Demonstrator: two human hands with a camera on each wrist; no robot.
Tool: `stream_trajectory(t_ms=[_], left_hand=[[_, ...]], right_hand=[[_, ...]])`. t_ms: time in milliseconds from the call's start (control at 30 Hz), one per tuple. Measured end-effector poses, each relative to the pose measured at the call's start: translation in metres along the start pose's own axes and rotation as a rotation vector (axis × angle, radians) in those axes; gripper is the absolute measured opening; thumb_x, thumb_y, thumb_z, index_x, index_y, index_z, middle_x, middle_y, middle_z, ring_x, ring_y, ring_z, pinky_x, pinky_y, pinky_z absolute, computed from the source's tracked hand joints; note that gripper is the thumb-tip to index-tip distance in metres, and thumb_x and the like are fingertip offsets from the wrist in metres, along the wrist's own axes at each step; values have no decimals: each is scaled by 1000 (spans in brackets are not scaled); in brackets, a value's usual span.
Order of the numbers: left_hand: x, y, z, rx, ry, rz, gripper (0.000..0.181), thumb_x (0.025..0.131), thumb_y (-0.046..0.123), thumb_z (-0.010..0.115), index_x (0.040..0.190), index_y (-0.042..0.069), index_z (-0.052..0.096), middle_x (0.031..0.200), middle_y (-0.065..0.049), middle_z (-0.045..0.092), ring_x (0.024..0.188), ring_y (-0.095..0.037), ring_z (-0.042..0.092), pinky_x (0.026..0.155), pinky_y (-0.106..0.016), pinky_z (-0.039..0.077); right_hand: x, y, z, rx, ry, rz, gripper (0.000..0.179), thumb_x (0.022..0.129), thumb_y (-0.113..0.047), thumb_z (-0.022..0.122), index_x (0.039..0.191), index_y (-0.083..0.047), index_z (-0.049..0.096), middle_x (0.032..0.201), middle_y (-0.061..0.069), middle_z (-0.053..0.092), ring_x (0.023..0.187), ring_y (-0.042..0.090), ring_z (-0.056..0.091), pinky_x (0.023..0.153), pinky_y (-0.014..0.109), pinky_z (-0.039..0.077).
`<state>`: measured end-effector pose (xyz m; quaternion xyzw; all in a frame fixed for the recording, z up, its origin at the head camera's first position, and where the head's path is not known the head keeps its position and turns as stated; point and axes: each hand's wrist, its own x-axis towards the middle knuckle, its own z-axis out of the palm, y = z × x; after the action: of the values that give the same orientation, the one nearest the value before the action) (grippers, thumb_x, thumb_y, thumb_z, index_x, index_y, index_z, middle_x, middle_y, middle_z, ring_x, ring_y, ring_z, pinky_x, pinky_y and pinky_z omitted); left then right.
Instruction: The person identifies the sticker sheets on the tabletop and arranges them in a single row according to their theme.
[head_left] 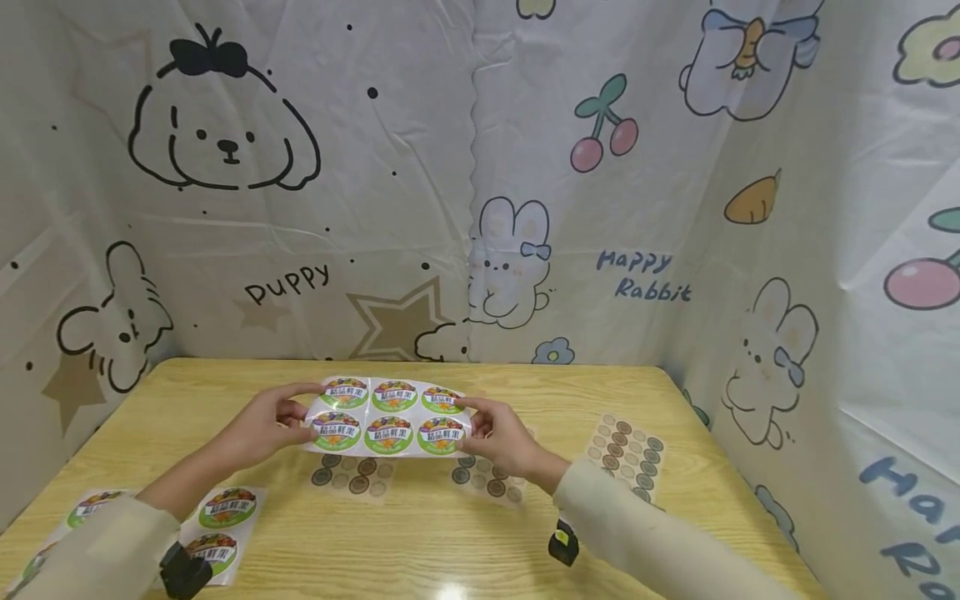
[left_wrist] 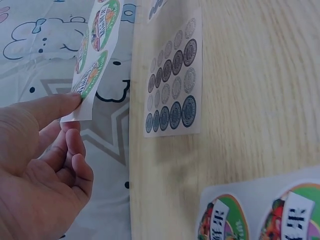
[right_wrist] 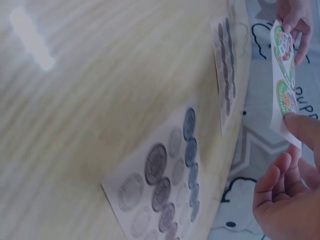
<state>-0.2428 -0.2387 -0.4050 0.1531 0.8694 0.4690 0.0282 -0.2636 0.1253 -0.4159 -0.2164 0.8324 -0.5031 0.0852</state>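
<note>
Between both hands a sticker sheet (head_left: 390, 415) with two rows of round fruit labels is held up above the table. My left hand (head_left: 262, 425) pinches its left edge between thumb and fingers. At the opposite edge my right hand (head_left: 504, 433) does the same. The left wrist view shows the left hand (left_wrist: 47, 160) gripping a corner of the sheet (left_wrist: 95, 65), the other fingers curled below. In the right wrist view, the sheet (right_wrist: 282, 85) stretches from the right hand (right_wrist: 292, 185) to the left one.
Three sheets of small round seal stickers lie on the wooden table (head_left: 420, 542): one under the held sheet (head_left: 352, 479), one near the right hand (head_left: 491, 483), one farther right (head_left: 626, 454). More fruit labels (head_left: 225, 508) lie beneath the left forearm. Printed cloth (head_left: 420, 167) walls the table.
</note>
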Motion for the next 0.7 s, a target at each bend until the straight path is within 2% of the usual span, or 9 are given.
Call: stream_trajectory(t_ms=[167, 467, 700], left_hand=[[-8, -3, -3, -16, -20, 5, 67, 87, 4, 76, 146, -5, 46, 85, -8, 59, 71, -7, 52, 61, -24, 48], [-23, -6, -4, -64, -55, -14, 69, 87, 3, 75, 147, -9, 42, 87, -11, 68, 70, -6, 53, 59, -24, 46], [-32, -11, -4, -59, -75, -26, 67, 88, 5, 75, 146, -9, 43, 85, -7, 63, 66, -5, 49, 56, -23, 43]], right_hand=[[-7, 1, 9, 7, -11, 10, 61, 86, 0, 75, 143, 1, 53, 88, 8, 60, 72, 12, 49, 60, 17, 43], [-21, -1, 20, 20, -18, 29, 61, 86, -2, 77, 143, 0, 54, 87, 6, 59, 72, 12, 48, 58, 18, 41], [-26, 0, 27, 29, -28, 19, 61, 85, 0, 77, 141, 2, 54, 86, 5, 59, 71, 9, 49, 60, 16, 42]])
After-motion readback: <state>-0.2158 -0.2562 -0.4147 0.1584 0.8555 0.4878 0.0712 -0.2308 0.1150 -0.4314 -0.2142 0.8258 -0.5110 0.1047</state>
